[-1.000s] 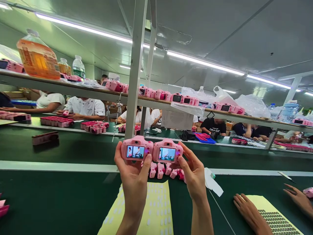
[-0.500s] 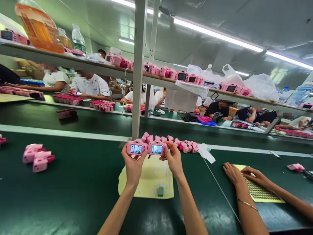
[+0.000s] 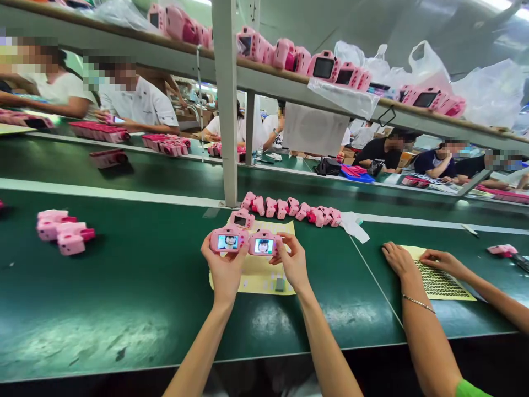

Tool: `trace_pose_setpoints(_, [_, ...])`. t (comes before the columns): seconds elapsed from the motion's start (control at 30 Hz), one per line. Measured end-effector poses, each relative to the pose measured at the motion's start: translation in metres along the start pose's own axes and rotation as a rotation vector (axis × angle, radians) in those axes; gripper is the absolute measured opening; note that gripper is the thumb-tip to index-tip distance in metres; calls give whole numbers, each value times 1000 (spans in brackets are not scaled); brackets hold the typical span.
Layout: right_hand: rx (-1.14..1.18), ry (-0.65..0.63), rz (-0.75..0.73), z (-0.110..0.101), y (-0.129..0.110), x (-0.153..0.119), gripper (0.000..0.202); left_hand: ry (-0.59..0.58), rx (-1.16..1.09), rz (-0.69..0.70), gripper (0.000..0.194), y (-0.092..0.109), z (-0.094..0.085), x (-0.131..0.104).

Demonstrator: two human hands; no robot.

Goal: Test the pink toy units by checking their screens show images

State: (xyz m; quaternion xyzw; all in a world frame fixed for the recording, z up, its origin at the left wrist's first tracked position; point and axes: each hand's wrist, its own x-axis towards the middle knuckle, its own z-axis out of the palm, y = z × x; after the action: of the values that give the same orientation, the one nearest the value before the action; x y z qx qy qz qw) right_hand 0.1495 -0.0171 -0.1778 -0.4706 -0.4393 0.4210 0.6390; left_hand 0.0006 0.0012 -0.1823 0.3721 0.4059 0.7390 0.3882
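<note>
Left hand: the left hand [image 3: 224,268] grips a pink toy camera [image 3: 227,241] from below, thumb on its near face, lit screen toward the wearer.
Right hand: the right hand [image 3: 292,264] holds a second pink toy camera [image 3: 263,244] the same way, its side touching the first, both raised just above the bench.
Materials: the cameras are glossy rounded plastic with small bright screens; the green bench top [image 3: 124,298] is smooth and scuffed, with pale reflections.
Beneath the hands: a pale yellow sticker sheet [image 3: 258,275] lies flat, partly covered by the hands; a small dark grey block [image 3: 280,284] sits on it.
Third camera: one more pink camera [image 3: 242,219] rests on the sheet's far edge, just behind the held pair.
Counts: about eight cameras form a row [image 3: 291,209] at the foot of the grey post [image 3: 226,105]; three lie in a cluster at left [image 3: 64,231].
Neighbour: a co-worker's two hands [image 3: 399,259] rest on another yellow sheet printed with dark dots [image 3: 440,281]; a thin bangle circles one wrist.
Hard to make out: the cameras on the overhead shelf [image 3: 289,88] overlap among clear plastic bags, too crowded to count; workers opposite are blurred.
</note>
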Motion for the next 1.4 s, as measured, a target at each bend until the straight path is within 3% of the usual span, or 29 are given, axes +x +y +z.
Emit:
trace_pose_setpoints(0.33, [5, -4, -4, -1, 0, -4, 21, 19, -8, 5, 60, -3, 1, -4])
trace_pose_setpoints(0.93, [-43, -10, 9, 0, 5, -3, 22, 45, 6, 26, 53, 3, 6, -6])
trace_pose_setpoints(1.23, [-28, 69, -46, 3, 2, -4, 23, 46, 189, -108, 43, -4, -2, -3])
trace_pose_setpoints(1.4, [8, 164, -114, 0, -12, -14, 42, -11, 346, -130, 38, -10, -2, -2])
